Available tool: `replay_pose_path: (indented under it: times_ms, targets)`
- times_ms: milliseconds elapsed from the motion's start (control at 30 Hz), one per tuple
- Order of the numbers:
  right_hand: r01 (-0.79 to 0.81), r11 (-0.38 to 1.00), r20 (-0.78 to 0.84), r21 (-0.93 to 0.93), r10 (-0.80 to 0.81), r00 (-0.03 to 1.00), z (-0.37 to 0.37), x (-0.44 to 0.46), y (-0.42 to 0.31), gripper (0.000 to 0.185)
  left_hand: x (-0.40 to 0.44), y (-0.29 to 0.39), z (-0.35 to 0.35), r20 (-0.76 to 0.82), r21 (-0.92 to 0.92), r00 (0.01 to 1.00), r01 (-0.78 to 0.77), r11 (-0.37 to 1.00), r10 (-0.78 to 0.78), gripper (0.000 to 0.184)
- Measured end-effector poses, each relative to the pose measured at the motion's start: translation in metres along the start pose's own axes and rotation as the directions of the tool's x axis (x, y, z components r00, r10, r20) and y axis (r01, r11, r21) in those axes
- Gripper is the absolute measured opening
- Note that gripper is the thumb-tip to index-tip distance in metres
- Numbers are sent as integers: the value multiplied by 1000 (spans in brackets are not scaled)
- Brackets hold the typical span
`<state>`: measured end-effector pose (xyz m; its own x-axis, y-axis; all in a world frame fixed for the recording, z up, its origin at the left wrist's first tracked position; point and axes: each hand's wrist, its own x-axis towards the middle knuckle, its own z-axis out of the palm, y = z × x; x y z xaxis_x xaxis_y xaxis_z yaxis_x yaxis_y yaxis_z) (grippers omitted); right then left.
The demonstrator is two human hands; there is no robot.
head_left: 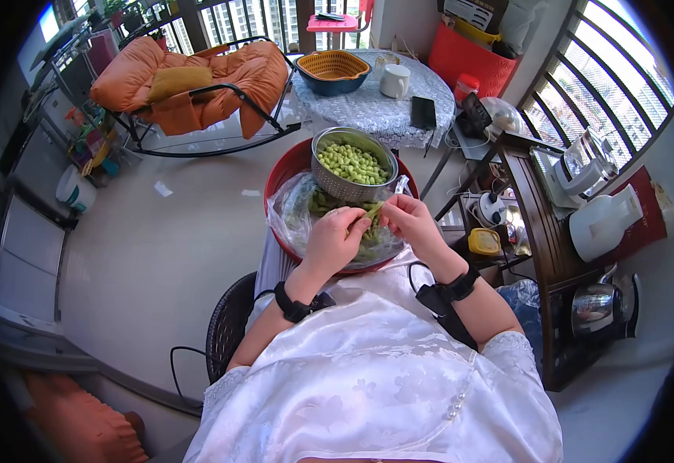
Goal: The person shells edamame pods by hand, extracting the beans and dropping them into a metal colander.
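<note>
A slim green pod [373, 209] lies just on the wearer's side of the round silver perforated metal colander [340, 185], held between the hands with its long axis running slantwise from the left fingertips up toward the right. The left hand [337, 234] pinches its lower end between thumb and fingers; the right hand [409, 221], the nearer to the colander, has its thumb and forefinger pressed together at the upper end, though the exact contact is too small to tell. The colander, partly filled with pale green shelled beans [351, 163], tilts slightly toward the wearer, and its near wall rises between the fingers and those beans. Below it, more dark green pods [322, 203] lie in a crumpled clear plastic bag [285, 207], which lines a wide red basin [274, 184]; loose film stands up just beside the right hand. Well beyond the colander, a round lace-covered table [383, 113] bears a white ceramic mug [394, 80] and a flat black phone [423, 113].
</note>
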<state>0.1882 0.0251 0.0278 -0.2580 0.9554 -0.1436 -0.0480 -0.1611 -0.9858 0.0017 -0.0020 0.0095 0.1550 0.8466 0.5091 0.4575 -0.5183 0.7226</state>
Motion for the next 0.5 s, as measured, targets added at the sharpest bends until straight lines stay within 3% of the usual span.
replay_pose_path:
  times_ms: [167,267,500]
  targets:
    - [-85,996,69,6,85,994,3,-1,-1,13,0,-2,-1,33,4,999,31,1000,-31,18]
    - [-131,991,157,29,125,980,1,-3,-3,11,2,1,-3,5,49,999,-40,998,40,17]
    - [-119,992,142,-42,124,982,0,-4,-6,11,2,7,-5,1,79,994,-110,991,110,14]
